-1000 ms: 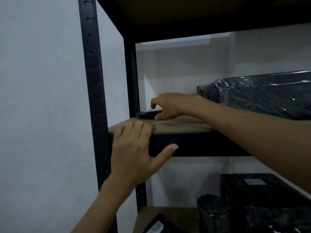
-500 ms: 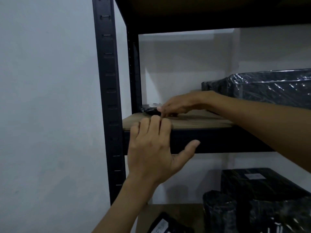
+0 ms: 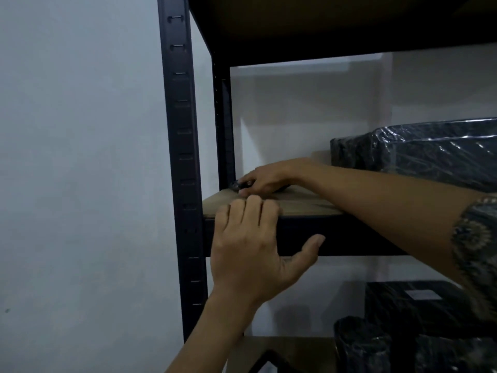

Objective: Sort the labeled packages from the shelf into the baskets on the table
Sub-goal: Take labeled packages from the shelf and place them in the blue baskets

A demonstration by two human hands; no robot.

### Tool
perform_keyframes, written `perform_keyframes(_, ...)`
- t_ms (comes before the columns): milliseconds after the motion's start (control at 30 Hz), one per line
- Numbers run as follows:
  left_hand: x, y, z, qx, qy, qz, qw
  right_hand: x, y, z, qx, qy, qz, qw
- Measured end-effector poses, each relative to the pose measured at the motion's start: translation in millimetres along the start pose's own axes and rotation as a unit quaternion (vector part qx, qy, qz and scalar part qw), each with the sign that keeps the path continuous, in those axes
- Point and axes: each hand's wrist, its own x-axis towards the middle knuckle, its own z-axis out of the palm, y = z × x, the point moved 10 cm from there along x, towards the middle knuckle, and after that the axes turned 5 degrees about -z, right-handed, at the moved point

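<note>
A small flat black package (image 3: 238, 184) lies at the far left back of the wooden shelf board (image 3: 304, 204). My right hand (image 3: 265, 179) reaches across the board and its fingers curl over that package, hiding most of it. My left hand (image 3: 250, 251) is at the shelf's front edge, fingers bent over the top of the board, thumb spread against the dark front rail. A large black plastic-wrapped package (image 3: 419, 149) sits on the same board to the right.
The black metal upright (image 3: 183, 157) of the rack stands just left of my hands, with a pale wall beyond. On the lower shelf stand a black box with a white label (image 3: 414, 305), a dark wrapped roll (image 3: 360, 343) and another dark package (image 3: 269, 364).
My right hand has lowered from hovering above the small package to closing over it. My left hand slid up so its fingers hook the shelf edge. The view shifted left.
</note>
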Motion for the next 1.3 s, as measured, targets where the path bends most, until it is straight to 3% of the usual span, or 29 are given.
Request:
perform_keyframes(133, -0.4, 1.2, -0.2, -0.001, 0.006, 0.003, 1.000, -27.4, 13.0, -17.3, 0.130, 0.034, -0.016, 0.991)
perform_keyframes(233, -0.7, 1.0, 0.5, 0.003, 0.005, 0.001, 1.000, -52.7, 38.0, -37.5, 0.214, 0.102, -0.001, 0.971)
perform_keyframes(367, -0.9, 0.3, 1.2, 0.006, 0.004, 0.000, 1.000, -65.9, 65.7, -40.9, 0.155, 0.178, 0.045, 0.971)
perform_keyframes(500, -1.0, 0.3, 3.0, 0.003, -0.010, -0.003, 1.000, -68.7, 77.0, 0.4, 0.206, 0.098, 0.175, 0.958)
perform_keyframes(667, -1.0, 0.0, 1.1, 0.005, -0.009, -0.007, 1.000, -76.5, 70.4, 8.4, 0.304, 0.083, 0.202, 0.927)
perform_keyframes(800, -1.7, -0.7, 1.9, 0.004, -0.020, -0.012, 1.000, -87.7, 58.6, 3.7, 0.404, 0.093, 0.135, 0.900)
perform_keyframes(967, -1.5, -1.5, 2.5, 0.002, -0.038, -0.016, 0.999, -113.0, 52.5, -25.5, 0.514, 0.248, -0.002, 0.821)
perform_keyframes(1033, -1.4, -1.9, 3.2, 0.001, -0.044, -0.020, 0.999, -122.6, 51.5, -27.2, 0.544, 0.265, -0.033, 0.795)
perform_keyframes(1300, -1.5, -1.0, 4.0, -0.004, -0.057, -0.028, 0.998, -144.3, 45.6, -30.1, 0.549, 0.271, -0.071, 0.788)
